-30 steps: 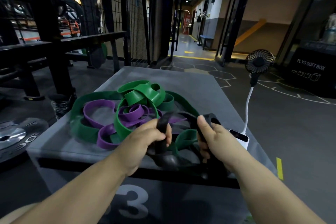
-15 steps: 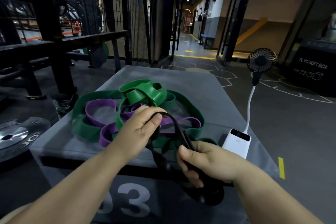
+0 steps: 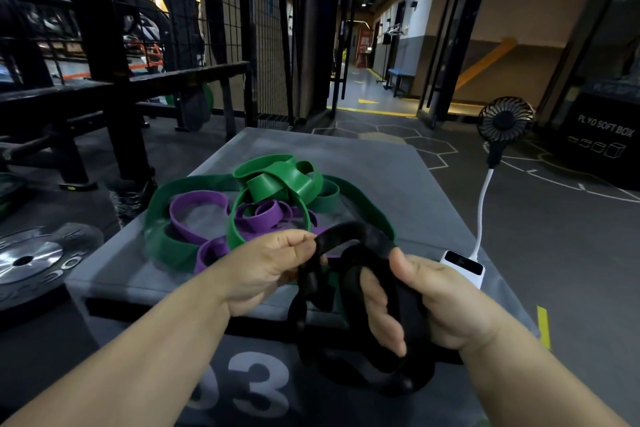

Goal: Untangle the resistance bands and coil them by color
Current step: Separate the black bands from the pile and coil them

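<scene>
A black resistance band (image 3: pixel 356 236) loops between my hands over the near edge of the grey plyo box (image 3: pixel 363 163). My left hand (image 3: pixel 273 267) pinches the band near its top. My right hand (image 3: pixel 415 302) has the band wrapped round its palm, thumb on top and fingers straight. More black loops hang below my right hand in front of the box. Behind my hands, green bands (image 3: pixel 277 180) and purple bands (image 3: pixel 256 215) lie tangled together on the box top.
A white power bank (image 3: pixel 462 267) sits at the box's right edge, its white gooseneck holding a small black fan (image 3: pixel 505 121). A weight plate (image 3: pixel 31 260) lies on the floor at left. A black rack (image 3: pixel 104 80) stands behind it.
Both hands rose and drew closer together. The black band now arches between them and wraps my right palm, with more of it pulled off the pile.
</scene>
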`<state>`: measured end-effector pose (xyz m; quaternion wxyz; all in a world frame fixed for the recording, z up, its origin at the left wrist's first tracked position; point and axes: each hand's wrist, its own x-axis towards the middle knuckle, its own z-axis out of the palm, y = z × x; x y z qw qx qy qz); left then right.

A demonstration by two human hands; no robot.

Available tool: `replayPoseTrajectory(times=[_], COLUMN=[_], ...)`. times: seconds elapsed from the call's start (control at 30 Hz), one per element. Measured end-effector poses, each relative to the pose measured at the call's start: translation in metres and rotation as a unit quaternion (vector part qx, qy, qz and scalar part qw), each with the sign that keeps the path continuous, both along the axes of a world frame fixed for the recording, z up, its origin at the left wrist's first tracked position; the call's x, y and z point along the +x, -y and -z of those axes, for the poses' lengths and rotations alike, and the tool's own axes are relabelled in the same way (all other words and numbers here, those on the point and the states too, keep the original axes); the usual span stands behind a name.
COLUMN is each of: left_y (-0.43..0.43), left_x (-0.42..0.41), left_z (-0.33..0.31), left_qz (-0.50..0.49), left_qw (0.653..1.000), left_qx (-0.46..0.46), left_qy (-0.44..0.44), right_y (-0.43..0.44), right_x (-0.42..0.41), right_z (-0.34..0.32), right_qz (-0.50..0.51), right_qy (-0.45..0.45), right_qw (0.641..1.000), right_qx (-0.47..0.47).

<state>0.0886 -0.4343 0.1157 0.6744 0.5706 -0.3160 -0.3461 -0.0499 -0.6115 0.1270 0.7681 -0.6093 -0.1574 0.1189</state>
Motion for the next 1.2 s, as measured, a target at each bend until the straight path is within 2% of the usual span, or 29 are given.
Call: replayPoseTrajectory(times=[0.13, 0.23, 0.3, 0.47, 0.67, 0.77, 0.83, 0.93, 1.03, 1.13, 1.2], left_y=[0.003, 0.012, 0.017, 0.015, 0.019, 0.019, 0.018, 0.014, 0.016, 0.019, 0.018], left_x=[-0.007, -0.015, -0.015, -0.013, -0.012, -0.020, -0.027, -0.034, -0.038, -0.040, -0.035], left_z=[0.003, 0.010, 0.017, 0.019, 0.022, 0.019, 0.011, 0.006, 0.003, 0.001, 0.002], left_qz=[0.041, 0.075, 0.093, 0.137, 0.065, 0.055, 0.081, 0.088, 0.086, 0.036, 0.048], left_qw=[0.991, 0.985, 0.986, 0.988, 0.990, 0.996, 0.996, 0.987, 0.975, 0.977, 0.980], left_qx=[-0.059, -0.065, -0.064, -0.061, 0.020, 0.003, -0.025, -0.007, 0.043, 0.030, 0.029], left_qy=[-0.112, -0.142, -0.123, -0.037, 0.122, 0.068, 0.030, 0.138, 0.198, 0.209, 0.190], right_y=[-0.003, -0.003, -0.002, 0.005, 0.007, 0.005, 0.005, 0.003, 0.001, 0.001, 0.004], right_x=[0.002, 0.006, 0.008, 0.008, 0.007, 0.007, 0.008, 0.009, 0.009, 0.009, 0.007], right_z=[-0.001, -0.003, -0.004, -0.004, -0.007, -0.006, -0.005, -0.002, 0.001, 0.001, -0.001], right_qz=[-0.074, -0.098, -0.095, -0.085, -0.091, -0.096, -0.094, -0.085, -0.086, -0.075, -0.048], right_qy=[0.003, 0.007, 0.011, 0.010, -0.003, -0.008, -0.011, -0.019, -0.031, -0.036, -0.040], right_qw=[0.990, 0.973, 0.966, 0.968, 0.963, 0.958, 0.959, 0.968, 0.974, 0.980, 0.984], right_qx=[0.118, 0.208, 0.239, 0.237, 0.255, 0.268, 0.266, 0.237, 0.208, 0.182, 0.164])
